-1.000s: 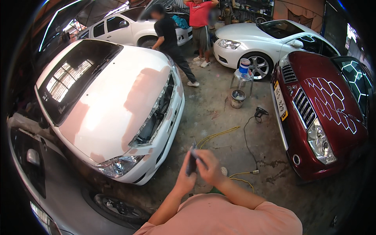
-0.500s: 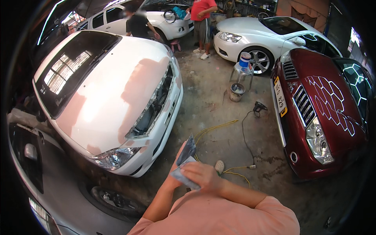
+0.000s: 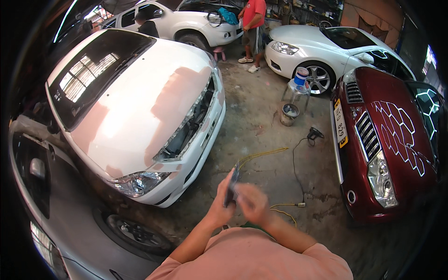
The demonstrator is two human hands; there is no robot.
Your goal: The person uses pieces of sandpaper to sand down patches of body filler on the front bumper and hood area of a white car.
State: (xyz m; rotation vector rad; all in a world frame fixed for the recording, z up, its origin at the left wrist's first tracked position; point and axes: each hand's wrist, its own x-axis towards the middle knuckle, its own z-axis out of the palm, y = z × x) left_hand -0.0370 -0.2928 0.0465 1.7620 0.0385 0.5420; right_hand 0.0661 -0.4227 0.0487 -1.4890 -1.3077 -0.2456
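In front of my chest, my left hand (image 3: 219,205) is closed on a dark grey sheet (image 3: 232,185) that looks like sandpaper, held almost edge-on. Close beside it on the right is my right hand (image 3: 252,204), smeared by motion, with its fingers curled toward the sheet. Whether those fingers grip a piece of it is too blurred to see. Ahead on the left stands a white car (image 3: 128,112) with dull pinkish patches on its hood and an opening where the front grille would sit.
A grey car (image 3: 70,205) sits at the near left, a dark red one (image 3: 378,126) at right. On the floor are a heat gun (image 3: 315,134), a yellow cord (image 3: 263,153) and a bucket (image 3: 289,114). A stool (image 3: 297,87) holds a paint can (image 3: 301,76). Two people stand farther back.
The two grey faces of sheet spread between my hands are now one narrow upright piece in my left hand. My right hand has shifted slightly right. The view has moved a little.
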